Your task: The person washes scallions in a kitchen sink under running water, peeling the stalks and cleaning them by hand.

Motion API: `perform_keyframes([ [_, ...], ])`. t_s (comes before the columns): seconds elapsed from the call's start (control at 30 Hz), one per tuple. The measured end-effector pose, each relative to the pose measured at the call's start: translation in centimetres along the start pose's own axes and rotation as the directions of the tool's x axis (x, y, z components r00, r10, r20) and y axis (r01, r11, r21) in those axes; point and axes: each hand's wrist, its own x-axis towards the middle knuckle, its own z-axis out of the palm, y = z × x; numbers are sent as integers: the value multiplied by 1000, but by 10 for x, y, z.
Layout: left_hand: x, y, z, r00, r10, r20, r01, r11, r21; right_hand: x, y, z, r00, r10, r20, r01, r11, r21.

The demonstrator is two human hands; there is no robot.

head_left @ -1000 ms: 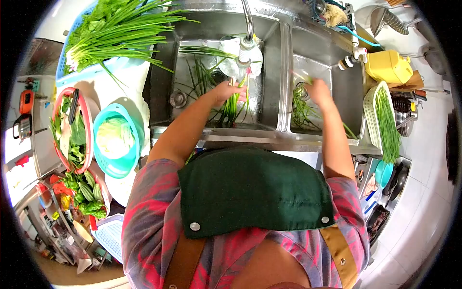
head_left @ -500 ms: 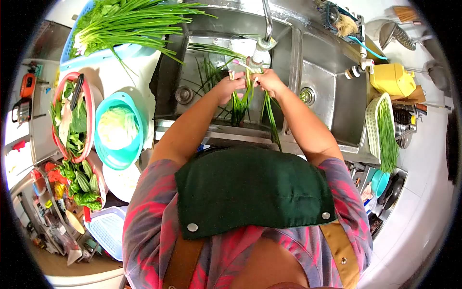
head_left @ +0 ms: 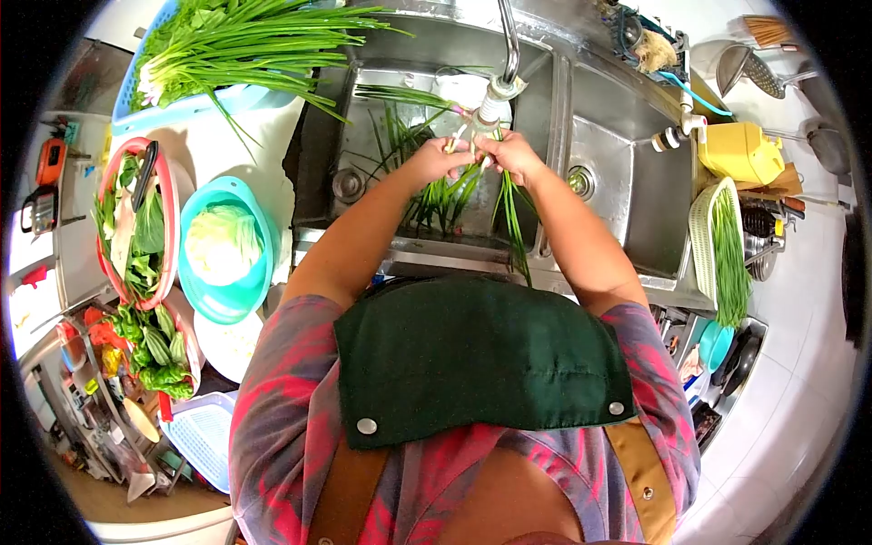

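Faucet over left basin, divider between, right basin open

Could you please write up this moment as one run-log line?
left hand: holding scallions | right hand: holding more scallions | location: over left sink basin, near faucet

Glossy white tiled surface with thin grout lines down the right side, probably wall running into floor, fisheye bend makes it hard to tell. Cluttered grey metal shelving lower left above a plain brown floor area; low metal rack lower right. Lighting bright, left edge blown out white, black lens vignette around.
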Motion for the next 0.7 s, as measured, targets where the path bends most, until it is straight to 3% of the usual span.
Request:
perform_keyframes([
  [0.03,2,-5,0,998,55,21,-54,997,-48,0,0,0,1000,10,-6,-10,1000,-2],
  [0.13,7,-8,-4,998,-42,45,41,999,12,-4,-3,-5,994,7,-111,-5,1000,16],
  [0.3,1,-20,-21,973,-212,89,183,950,253,-23,-35,-55,956,-45,-290,68,995,69],
  [0.47,1,-25,-17,955,-193,223,182,981,72,-80,-77,-112,905,-158,-395,214,972,101],
  [0.53,3,-20,-12,953,-151,264,148,988,32,-122,-97,-125,821,-259,-509,296,955,-8],
  [0.57,6,-17,-7,966,-166,199,166,986,16,-141,-104,-139,785,-299,-543,335,942,-33],
  [0.63,9,-9,-3,976,-119,181,139,985,-101,-183,-121,-156,650,-337,-681,302,937,-175],
  [0.7,13,2,2,981,-64,183,100,976,-194,-210,-122,-181,572,-418,-706,352,902,-249],
])
